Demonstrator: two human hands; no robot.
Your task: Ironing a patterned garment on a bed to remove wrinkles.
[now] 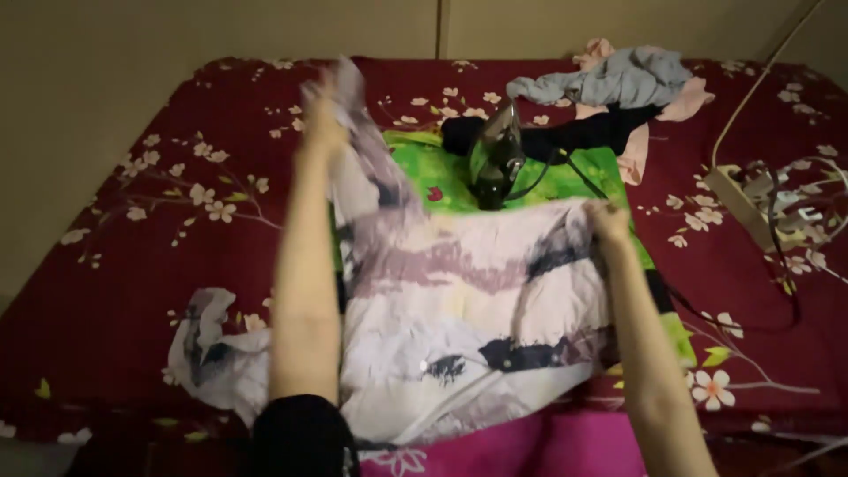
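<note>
A pale cloth with purple, grey and black patches point(459, 309) lies spread over a green mat point(450, 181) on a dark red flowered bed. My left hand point(322, 119) grips one corner of the cloth and lifts it up and away, blurred by motion. My right hand point(608, 221) grips the cloth's far right edge, lower and close to the mat. A clothes iron point(497, 155) stands upright on the green mat just beyond the cloth, between my hands.
A pile of grey, pink and black clothes point(618, 88) lies at the back right. A white power strip point(751, 203) with cables sits at the right. The red flowered bedcover point(177, 203) stretches to the left. A pink cloth point(530, 446) lies at the near edge.
</note>
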